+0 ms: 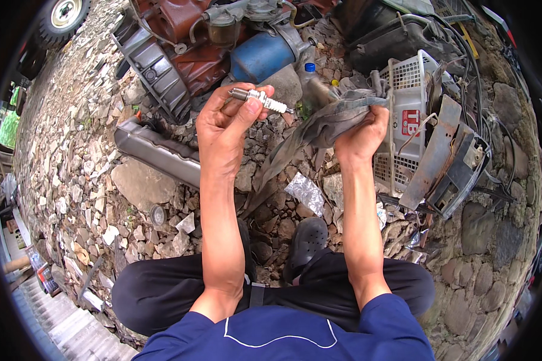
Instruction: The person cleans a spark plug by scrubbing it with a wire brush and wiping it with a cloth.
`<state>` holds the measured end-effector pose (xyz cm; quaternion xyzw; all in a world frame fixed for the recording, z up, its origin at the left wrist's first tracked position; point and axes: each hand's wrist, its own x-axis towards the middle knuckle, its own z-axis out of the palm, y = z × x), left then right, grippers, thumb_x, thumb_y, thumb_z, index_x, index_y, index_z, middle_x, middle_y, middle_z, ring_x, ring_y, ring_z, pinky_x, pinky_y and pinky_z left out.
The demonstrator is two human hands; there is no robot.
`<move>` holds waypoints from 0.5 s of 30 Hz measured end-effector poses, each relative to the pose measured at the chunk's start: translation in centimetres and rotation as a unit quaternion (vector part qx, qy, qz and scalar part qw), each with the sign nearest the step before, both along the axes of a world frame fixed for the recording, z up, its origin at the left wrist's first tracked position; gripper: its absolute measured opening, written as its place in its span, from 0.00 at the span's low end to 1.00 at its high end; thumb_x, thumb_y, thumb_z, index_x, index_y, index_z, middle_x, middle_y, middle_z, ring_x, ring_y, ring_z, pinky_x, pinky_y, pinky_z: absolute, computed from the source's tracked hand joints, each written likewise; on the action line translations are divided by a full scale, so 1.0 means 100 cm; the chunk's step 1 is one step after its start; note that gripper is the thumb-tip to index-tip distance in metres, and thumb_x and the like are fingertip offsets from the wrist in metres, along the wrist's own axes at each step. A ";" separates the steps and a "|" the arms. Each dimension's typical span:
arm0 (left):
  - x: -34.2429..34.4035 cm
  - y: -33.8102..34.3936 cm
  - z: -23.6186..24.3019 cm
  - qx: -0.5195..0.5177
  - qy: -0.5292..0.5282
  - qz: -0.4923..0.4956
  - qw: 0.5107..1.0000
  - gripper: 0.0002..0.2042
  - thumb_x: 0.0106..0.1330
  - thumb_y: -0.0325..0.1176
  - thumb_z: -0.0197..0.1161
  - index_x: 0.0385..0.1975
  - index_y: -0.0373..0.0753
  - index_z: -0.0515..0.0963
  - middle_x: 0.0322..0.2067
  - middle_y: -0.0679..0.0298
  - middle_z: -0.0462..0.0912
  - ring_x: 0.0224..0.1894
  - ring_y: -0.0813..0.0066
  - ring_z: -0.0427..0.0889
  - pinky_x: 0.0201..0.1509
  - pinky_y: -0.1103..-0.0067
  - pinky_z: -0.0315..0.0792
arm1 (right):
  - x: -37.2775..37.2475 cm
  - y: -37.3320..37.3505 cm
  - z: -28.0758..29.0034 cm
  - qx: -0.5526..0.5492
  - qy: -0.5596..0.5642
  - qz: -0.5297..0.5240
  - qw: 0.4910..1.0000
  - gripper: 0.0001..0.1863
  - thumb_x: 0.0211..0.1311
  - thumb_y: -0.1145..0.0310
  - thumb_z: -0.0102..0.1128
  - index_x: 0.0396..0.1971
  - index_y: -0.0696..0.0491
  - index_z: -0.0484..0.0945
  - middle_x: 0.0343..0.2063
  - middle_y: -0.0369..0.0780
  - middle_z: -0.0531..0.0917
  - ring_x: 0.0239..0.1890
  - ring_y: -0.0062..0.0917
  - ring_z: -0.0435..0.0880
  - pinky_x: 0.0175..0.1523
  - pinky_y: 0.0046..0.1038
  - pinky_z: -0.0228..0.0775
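Observation:
Between the thumb and fingers of my left hand (229, 123) is a spark plug (262, 99), with its threaded metal end to the left and its white ceramic end to the right. My right hand (362, 133) is closed on a dirty grey-green rag (328, 123). The rag hangs down to the left, toward the stones between my legs. Both hands are raised in front of me, a little apart. Behind the spark plug sits a blue metal cylinder (262, 57) attached to a rusty brown engine part (205, 69).
Rubble (78, 174) covers the ground. A long dark metal cover (156, 153) lies left of my left forearm. On the right stands a white plastic crate (409, 102) beside rusty metal plates (433, 153). A blue-capped bottle (309, 75) and a silver wrapper (306, 194) lie nearby.

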<state>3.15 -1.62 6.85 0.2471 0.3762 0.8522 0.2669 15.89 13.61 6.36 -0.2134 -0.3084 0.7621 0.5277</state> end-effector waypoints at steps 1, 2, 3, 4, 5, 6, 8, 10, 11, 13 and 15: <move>0.000 0.000 -0.001 0.005 -0.002 -0.001 1.000 0.12 0.62 0.27 0.63 0.44 0.31 0.75 0.42 0.47 0.82 0.39 0.73 0.81 0.43 0.81 0.75 | 0.001 -0.002 -0.004 0.037 0.000 0.003 0.999 0.19 0.61 0.60 0.39 0.40 0.59 0.74 0.38 0.44 0.80 0.44 0.34 0.79 0.54 0.38 0.68; -0.001 0.001 -0.001 0.010 -0.004 -0.003 1.000 0.12 0.62 0.26 0.63 0.44 0.31 0.75 0.42 0.47 0.82 0.40 0.73 0.81 0.43 0.80 0.75 | 0.002 -0.002 -0.010 0.074 0.000 0.004 0.997 0.20 0.61 0.60 0.39 0.40 0.60 0.74 0.38 0.45 0.80 0.44 0.34 0.78 0.55 0.38 0.67; -0.001 0.001 -0.001 0.015 -0.005 -0.005 1.000 0.12 0.62 0.26 0.63 0.44 0.31 0.75 0.42 0.47 0.82 0.40 0.72 0.81 0.43 0.80 0.75 | 0.003 -0.004 -0.015 0.111 0.001 0.006 0.994 0.20 0.61 0.60 0.39 0.40 0.60 0.74 0.39 0.45 0.80 0.45 0.34 0.78 0.56 0.38 0.66; 0.000 0.001 -0.001 0.015 -0.008 -0.006 1.000 0.12 0.62 0.26 0.63 0.44 0.31 0.75 0.42 0.47 0.81 0.41 0.72 0.81 0.44 0.80 0.76 | 0.005 -0.006 -0.020 0.187 0.004 0.021 0.982 0.19 0.60 0.62 0.43 0.41 0.62 0.74 0.40 0.46 0.80 0.46 0.32 0.77 0.58 0.36 0.63; 0.000 0.001 -0.001 0.015 -0.011 -0.007 1.000 0.12 0.62 0.26 0.62 0.45 0.31 0.74 0.43 0.46 0.81 0.41 0.72 0.82 0.44 0.80 0.76 | 0.005 -0.012 -0.017 0.229 -0.034 0.036 0.972 0.17 0.61 0.62 0.45 0.39 0.61 0.75 0.39 0.44 0.80 0.43 0.29 0.77 0.53 0.34 0.65; 0.001 0.001 -0.001 0.014 -0.013 -0.008 1.000 0.13 0.62 0.26 0.62 0.45 0.31 0.74 0.43 0.46 0.81 0.42 0.71 0.82 0.44 0.80 0.76 | 0.006 -0.019 -0.012 0.271 -0.071 0.051 0.959 0.16 0.62 0.61 0.48 0.36 0.59 0.76 0.37 0.42 0.80 0.40 0.26 0.77 0.49 0.31 0.66; 0.004 0.003 0.002 0.018 -0.020 -0.005 1.000 0.13 0.63 0.26 0.62 0.46 0.31 0.73 0.44 0.46 0.81 0.43 0.71 0.81 0.45 0.80 0.76 | -0.002 -0.037 -0.003 0.359 -0.145 0.036 0.922 0.12 0.61 0.63 0.55 0.33 0.58 0.77 0.33 0.38 0.80 0.34 0.22 0.78 0.40 0.27 0.68; 0.006 0.004 0.004 0.023 -0.025 -0.008 0.999 0.13 0.62 0.25 0.62 0.46 0.32 0.73 0.43 0.47 0.81 0.45 0.69 0.81 0.46 0.79 0.76 | -0.001 -0.041 -0.004 0.480 -0.252 0.023 0.840 0.08 0.59 0.70 0.58 0.34 0.59 0.76 0.28 0.39 0.81 0.28 0.27 0.79 0.34 0.27 0.70; 0.007 0.004 0.004 0.023 -0.026 -0.009 0.999 0.13 0.62 0.25 0.63 0.45 0.32 0.74 0.43 0.49 0.81 0.47 0.68 0.81 0.47 0.79 0.77 | -0.010 -0.044 -0.008 0.499 -0.230 0.009 0.836 0.07 0.59 0.72 0.58 0.34 0.59 0.76 0.26 0.41 0.80 0.26 0.31 0.80 0.32 0.28 0.70; 0.007 0.003 0.004 0.019 -0.018 -0.014 1.000 0.12 0.61 0.24 0.63 0.45 0.33 0.74 0.43 0.51 0.81 0.48 0.67 0.80 0.48 0.79 0.77 | -0.011 -0.044 -0.004 0.553 -0.268 -0.039 0.788 0.07 0.60 0.71 0.58 0.33 0.60 0.75 0.24 0.44 0.80 0.24 0.35 0.79 0.32 0.31 0.69; 0.009 0.003 0.003 0.012 -0.002 -0.021 1.000 0.12 0.62 0.23 0.62 0.45 0.33 0.73 0.43 0.51 0.81 0.48 0.69 0.80 0.49 0.79 0.77 | -0.011 -0.047 0.009 0.551 -0.325 -0.058 0.767 0.07 0.61 0.70 0.57 0.31 0.60 0.74 0.23 0.46 0.79 0.23 0.39 0.77 0.30 0.33 0.69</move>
